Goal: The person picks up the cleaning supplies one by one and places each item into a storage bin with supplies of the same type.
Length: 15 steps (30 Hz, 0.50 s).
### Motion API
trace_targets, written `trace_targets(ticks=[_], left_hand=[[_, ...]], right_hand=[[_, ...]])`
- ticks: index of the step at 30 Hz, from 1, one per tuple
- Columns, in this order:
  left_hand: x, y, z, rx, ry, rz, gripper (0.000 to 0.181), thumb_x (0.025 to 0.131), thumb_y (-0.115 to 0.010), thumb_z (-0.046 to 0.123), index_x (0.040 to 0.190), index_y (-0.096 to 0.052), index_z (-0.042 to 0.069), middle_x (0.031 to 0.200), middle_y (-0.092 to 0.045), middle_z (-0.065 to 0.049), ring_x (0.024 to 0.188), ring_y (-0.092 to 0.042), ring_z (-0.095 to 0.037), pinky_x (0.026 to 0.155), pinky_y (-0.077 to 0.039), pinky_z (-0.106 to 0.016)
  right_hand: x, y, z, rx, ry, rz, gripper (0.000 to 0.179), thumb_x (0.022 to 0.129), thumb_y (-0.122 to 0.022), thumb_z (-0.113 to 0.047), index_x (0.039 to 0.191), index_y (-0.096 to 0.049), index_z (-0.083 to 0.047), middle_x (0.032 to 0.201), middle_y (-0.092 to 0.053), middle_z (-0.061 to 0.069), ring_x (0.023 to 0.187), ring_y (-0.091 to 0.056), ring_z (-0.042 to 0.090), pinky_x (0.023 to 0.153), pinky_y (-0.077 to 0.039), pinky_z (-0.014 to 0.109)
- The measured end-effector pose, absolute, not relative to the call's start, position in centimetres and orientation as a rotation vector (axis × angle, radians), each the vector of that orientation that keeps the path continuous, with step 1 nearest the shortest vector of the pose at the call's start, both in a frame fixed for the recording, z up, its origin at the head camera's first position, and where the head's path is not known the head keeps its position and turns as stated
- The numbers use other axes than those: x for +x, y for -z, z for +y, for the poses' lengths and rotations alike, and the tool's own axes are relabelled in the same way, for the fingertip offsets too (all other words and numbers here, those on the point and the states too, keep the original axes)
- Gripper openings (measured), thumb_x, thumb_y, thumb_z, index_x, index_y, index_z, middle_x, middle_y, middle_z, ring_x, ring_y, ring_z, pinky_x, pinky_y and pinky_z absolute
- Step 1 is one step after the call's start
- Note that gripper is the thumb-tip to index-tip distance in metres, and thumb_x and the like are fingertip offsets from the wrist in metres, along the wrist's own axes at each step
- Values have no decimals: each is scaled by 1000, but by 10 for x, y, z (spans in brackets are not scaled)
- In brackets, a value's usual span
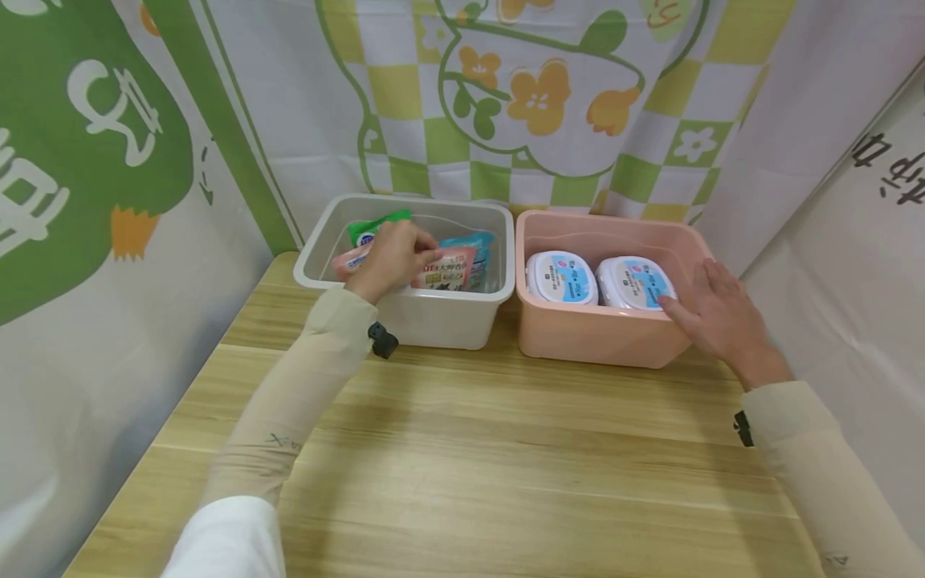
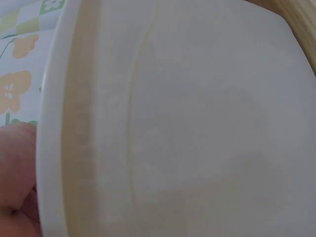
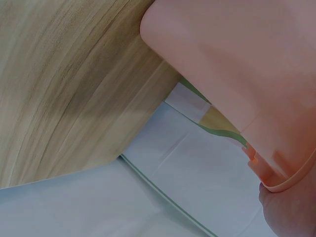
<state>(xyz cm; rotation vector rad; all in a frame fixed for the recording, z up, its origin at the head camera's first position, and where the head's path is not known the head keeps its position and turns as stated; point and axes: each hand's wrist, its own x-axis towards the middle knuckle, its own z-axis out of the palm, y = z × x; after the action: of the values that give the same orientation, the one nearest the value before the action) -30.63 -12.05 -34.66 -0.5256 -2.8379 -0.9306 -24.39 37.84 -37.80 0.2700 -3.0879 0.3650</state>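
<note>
In the head view, my left hand (image 1: 393, 255) reaches over the front rim of a pale grey bin (image 1: 433, 321). Its thumb and forefinger pinch a pink packet (image 1: 451, 271) at its upper left edge. Beside that lie a blue packet (image 1: 480, 249), a green packet (image 1: 383, 227) and another pink one partly hidden behind the hand. My right hand (image 1: 723, 313) rests over the right front corner of a pink bin (image 1: 600, 341), fingers extended along the side rim. Its thumb lies over the front rim, its tip at the lid of a white tub (image 1: 636, 282). A second white tub (image 1: 562, 277) sits left of it.
Both bins stand side by side at the back of a wooden table (image 1: 506, 449). Behind them hangs a patterned curtain (image 1: 538, 104), with white sheeting (image 1: 853, 265) on the right. The grey bin's outer wall (image 2: 197, 108) fills most of the left wrist view.
</note>
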Motion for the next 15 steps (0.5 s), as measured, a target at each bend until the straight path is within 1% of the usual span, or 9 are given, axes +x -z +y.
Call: trace_targets(ticks=[3,6,9,15], left_hand=[[-306,348,-120,-512,918,-2838,17,101,-73,14,108,-82,2,101,-82,-16,72,-71,-21,68,-56,-29],[-306,349,-119,-497,902,-2847,18,101,-73,16,106,-83,3,99,-82,-15,72,-72,-20,71,-55,-31],[-306,351,-119,-493,910,-2859,18,101,-72,17,106,-83,4,96,-82,-14,68,-71,-18,70,-55,-31],[-306,355,-120,-492,953,-2887,18,102,-72,17,102,-84,4,91,-82,-14,59,-66,-14,60,-50,-26]], right_hand=[[-243,377,378,264,-361,-3100,102,108,-34,-64,162,2,15,169,3,41,159,-1,58,126,-5,75],[-243,376,377,266,-355,-3098,102,108,-34,-64,162,2,15,169,2,41,159,-2,58,126,-5,75],[-243,376,378,272,-362,-3086,102,108,-35,-63,162,1,16,169,1,42,158,-3,59,126,-6,75],[-243,377,379,278,-378,-3079,102,108,-36,-63,162,1,15,169,1,42,158,-4,60,125,-6,75]])
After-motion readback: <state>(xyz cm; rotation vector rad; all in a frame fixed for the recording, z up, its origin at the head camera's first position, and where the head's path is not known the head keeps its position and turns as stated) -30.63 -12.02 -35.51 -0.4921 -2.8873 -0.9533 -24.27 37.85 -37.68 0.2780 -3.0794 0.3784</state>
